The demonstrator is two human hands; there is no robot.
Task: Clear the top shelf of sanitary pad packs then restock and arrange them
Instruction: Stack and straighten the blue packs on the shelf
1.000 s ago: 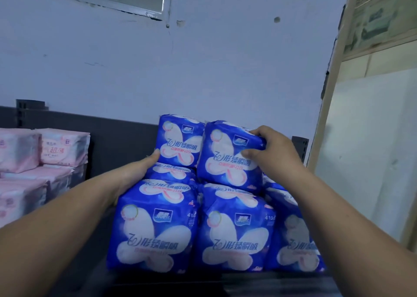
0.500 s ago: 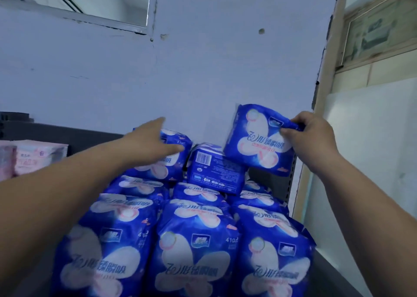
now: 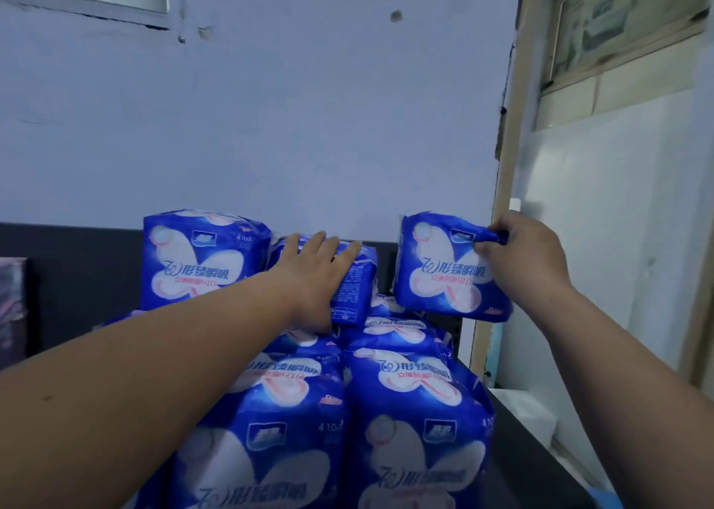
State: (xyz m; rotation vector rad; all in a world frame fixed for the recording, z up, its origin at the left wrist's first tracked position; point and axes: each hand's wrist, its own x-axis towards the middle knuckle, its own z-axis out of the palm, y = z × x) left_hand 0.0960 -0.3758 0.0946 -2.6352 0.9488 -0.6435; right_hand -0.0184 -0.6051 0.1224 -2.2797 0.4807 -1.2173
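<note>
Arranging the upper tier appears to be the step in hand. The dark metal top shelf [image 3: 521,450] is already loaded, so the work reads as restocking rather than clearing, though one frame cannot settle this.

Right hand [image 3: 521,261]: thumb and curled fingers pinch the crimped top corner of a glossy blue plastic sanitary pad pack printed with a white-and-pink butterfly, the held pack [image 3: 444,276]. It hangs upright, print forward, at the right end of the upper tier. Whether its lower edge rests on the packs beneath cannot be told.

Left hand [image 3: 313,276]: fingers straight and spread, palm pressed flat on the middle pack [image 3: 357,280], a blue pack of the same kind with its fine-print back panel facing the camera. Just beside it stands the left pack [image 3: 197,261], upright, print forward. The front packs [image 3: 417,431], same type, fill the lower tier.

Next move, as judged: seat the held pack in the gap at the right, close against the middle pack, then turn the middle pack print-forward to match. The soft wrappers will likely yield and slide, so steady the neighbours during release.

Legible marking: "410" at the upper right corner of the left pack and front packs. A large white line of Chinese characters, with a smaller red line below, crosses the butterfly. The brand square above it is too small to read, and the back-panel print is illegible.
</note>
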